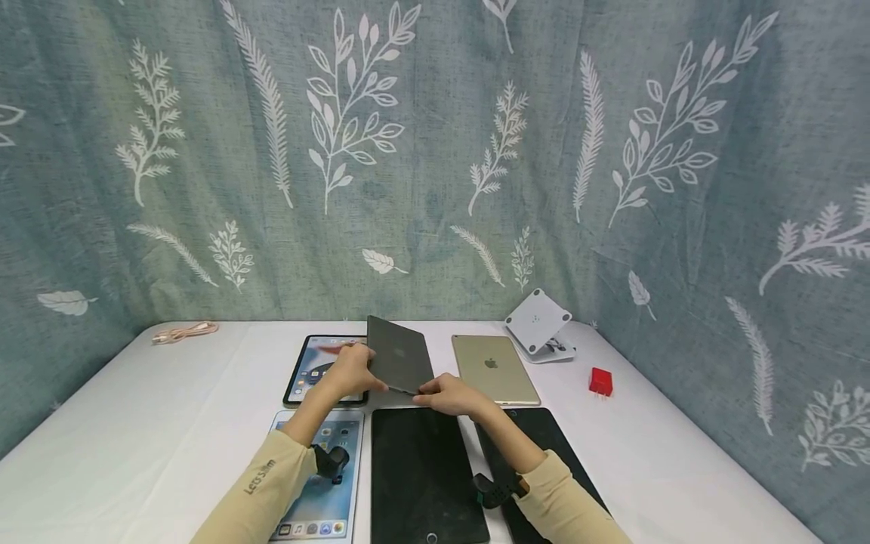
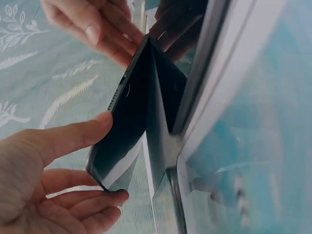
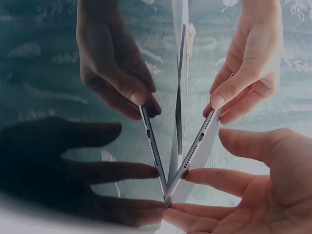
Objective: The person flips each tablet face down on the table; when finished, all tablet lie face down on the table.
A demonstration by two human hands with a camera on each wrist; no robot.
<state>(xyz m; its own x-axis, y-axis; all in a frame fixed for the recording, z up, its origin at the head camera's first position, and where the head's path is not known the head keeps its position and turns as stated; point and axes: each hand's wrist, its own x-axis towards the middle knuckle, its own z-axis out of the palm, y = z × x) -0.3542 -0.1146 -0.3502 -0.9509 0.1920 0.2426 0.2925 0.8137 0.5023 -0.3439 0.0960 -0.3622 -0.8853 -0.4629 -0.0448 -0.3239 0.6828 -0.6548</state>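
Observation:
A dark grey tablet [image 1: 401, 351] is tilted in the back row, its left side raised and its right edge low. My left hand [image 1: 350, 369] pinches the raised near corner, thumb against one face and fingers on the other, as the left wrist view shows. With fingers nearly straight, my right hand [image 1: 448, 393] touches the back near the low right corner. Its thumb and fingertips lie along that same side in the right wrist view. The port edge [image 3: 200, 136] of the tablet faces me. Just in front lies a black tablet [image 1: 424, 468], which mirrors both hands.
A lit tablet [image 1: 316, 370] lies left, a white-framed one [image 1: 322, 491] nearer me. A gold tablet [image 1: 492, 366] lies face down at right, another black tablet [image 1: 564, 461] nearer. Behind stand a silver stand [image 1: 537, 321], red charger plug [image 1: 601, 381] and coiled cable [image 1: 185, 332].

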